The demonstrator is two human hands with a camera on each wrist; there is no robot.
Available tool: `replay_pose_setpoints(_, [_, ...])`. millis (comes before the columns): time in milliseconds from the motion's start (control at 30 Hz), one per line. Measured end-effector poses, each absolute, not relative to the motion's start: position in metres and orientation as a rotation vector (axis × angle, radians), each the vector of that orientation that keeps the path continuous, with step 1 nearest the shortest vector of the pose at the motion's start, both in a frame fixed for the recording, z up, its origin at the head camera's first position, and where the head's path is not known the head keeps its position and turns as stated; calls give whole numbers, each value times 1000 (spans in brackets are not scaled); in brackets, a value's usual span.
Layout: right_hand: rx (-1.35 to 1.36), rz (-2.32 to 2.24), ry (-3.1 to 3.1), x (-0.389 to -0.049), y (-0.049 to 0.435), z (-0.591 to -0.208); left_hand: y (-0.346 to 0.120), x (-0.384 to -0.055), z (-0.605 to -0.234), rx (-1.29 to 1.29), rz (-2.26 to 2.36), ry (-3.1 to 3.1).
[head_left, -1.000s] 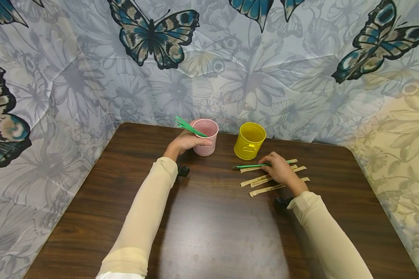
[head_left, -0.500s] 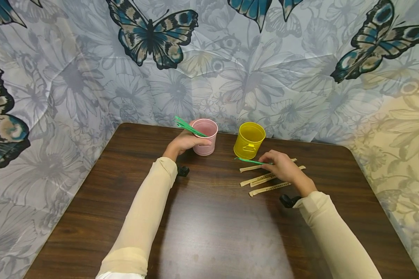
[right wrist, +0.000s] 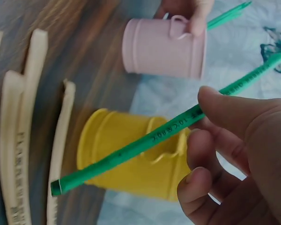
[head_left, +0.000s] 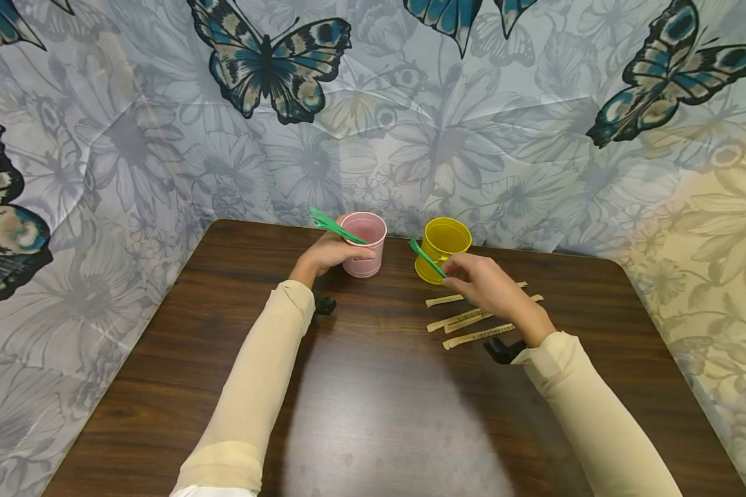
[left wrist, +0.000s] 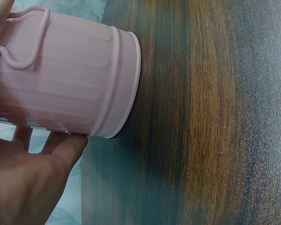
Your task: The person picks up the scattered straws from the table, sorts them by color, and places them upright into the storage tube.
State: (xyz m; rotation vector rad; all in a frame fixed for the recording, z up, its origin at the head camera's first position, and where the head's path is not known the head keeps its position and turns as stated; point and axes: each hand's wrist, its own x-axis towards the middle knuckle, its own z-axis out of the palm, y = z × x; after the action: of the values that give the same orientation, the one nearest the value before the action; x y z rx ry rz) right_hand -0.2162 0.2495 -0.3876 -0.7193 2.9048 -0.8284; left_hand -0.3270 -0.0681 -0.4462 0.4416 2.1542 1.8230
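My left hand [head_left: 326, 257] grips the pink bucket [head_left: 365, 268] from its left side, thumb across the front. Several slim green stick packets [head_left: 336, 226] lean out over that bucket's left rim. Between thumb and fingers, my right hand [head_left: 488, 286] pinches another green stick packet [right wrist: 131, 151], printed with small lettering. It is raised above the table and tilted, in front of the yellow bucket [head_left: 427, 273]. The right wrist view shows the yellow bucket [right wrist: 126, 140] partly behind the packet. In the left wrist view, fingers wrap the side of the pink bucket [left wrist: 61, 70], which stands upright.
Several tan stick packets [head_left: 480, 336] lie on the dark wooden table [head_left: 385, 386] beneath and left of my right hand. A butterfly-patterned cloth [head_left: 373, 138] hangs behind the table's far edge. Both wrists wear a black camera mount.
My right hand has lifted the green packet off the tan ones and moved up and left toward the yellow bucket, swinging the packet's far end upward. My left hand stays on the pink bucket.
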Motion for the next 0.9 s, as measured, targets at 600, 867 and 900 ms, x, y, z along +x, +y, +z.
replay_pose_setpoints(600, [-816,-1082,3002,-245,188,-340,-71,-327,-443,384,1805,2135])
replay_pose_setpoints(867, [-740,-1209,3029,-259,168,-325,-70,-331,-445,420,1807,2141])
replay_pose_setpoints(900, [-739,-1229,3035,-261,165,-324,-70,-331,-444,418,1807,2142])
